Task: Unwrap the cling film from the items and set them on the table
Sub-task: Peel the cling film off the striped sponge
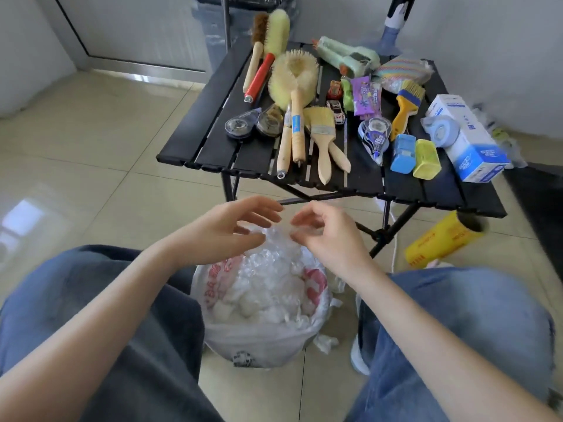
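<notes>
Pale floor tiles surround a black slatted table [411, 190] at the far side. Near the viewer, the left hand [225, 229] and right hand [329, 236] hover side by side, fingers loosely spread, each touching a crumpled wad of cling film [275, 236] between them. Whether either pinches it, I cannot tell. Just below sits a white plastic bag [262, 336] full of discarded film. On the table lie two flat paintbrushes [323, 132], three round brushes [292, 77] and two toy cars [335, 99].

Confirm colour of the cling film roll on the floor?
Yellow with red print, cling film roll; head view.
</notes>
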`<state>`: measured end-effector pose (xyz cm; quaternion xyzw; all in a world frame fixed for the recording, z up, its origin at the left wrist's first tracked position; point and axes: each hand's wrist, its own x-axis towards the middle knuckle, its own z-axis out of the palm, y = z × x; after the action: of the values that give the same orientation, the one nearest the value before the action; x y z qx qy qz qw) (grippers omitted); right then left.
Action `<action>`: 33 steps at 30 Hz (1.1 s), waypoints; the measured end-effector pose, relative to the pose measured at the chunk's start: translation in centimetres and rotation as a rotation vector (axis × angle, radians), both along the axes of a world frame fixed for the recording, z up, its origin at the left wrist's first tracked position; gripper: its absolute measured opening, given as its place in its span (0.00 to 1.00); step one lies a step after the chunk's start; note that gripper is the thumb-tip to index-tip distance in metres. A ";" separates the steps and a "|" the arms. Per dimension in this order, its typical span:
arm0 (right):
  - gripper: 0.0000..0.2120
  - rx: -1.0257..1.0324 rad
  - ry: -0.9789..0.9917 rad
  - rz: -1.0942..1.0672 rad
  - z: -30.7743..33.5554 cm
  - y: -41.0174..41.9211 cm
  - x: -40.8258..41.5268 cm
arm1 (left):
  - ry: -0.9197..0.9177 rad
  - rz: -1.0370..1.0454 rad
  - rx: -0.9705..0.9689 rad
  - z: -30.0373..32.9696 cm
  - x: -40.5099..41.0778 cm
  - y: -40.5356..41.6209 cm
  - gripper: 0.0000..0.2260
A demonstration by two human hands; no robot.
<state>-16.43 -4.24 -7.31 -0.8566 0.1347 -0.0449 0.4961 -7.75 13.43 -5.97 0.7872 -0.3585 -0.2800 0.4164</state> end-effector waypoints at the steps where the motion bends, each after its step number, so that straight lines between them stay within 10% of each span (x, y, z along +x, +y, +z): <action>1: 0.03 -0.035 0.013 0.028 -1.1 0.4 0.1 | -0.048 0.049 0.006 -0.6 0.1 0.0 0.19; 9: 0.17 -0.078 0.459 0.337 -6.7 2.3 0.8 | -0.096 0.109 0.052 -2.7 0.9 0.0 0.15; 22: 0.12 -0.045 -0.226 -0.020 8.7 -8.3 4.8 | -0.205 0.191 -0.380 6.3 5.2 -9.9 0.17; 33: 0.23 -0.280 -0.087 -0.358 9.9 -23.1 14.5 | -0.454 0.161 -0.130 8.1 14.6 -26.7 0.21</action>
<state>-1.89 -27.35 2.62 -0.8768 0.2552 -0.1874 0.3619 6.87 -13.26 2.11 0.8275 -0.3964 -0.0381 0.3959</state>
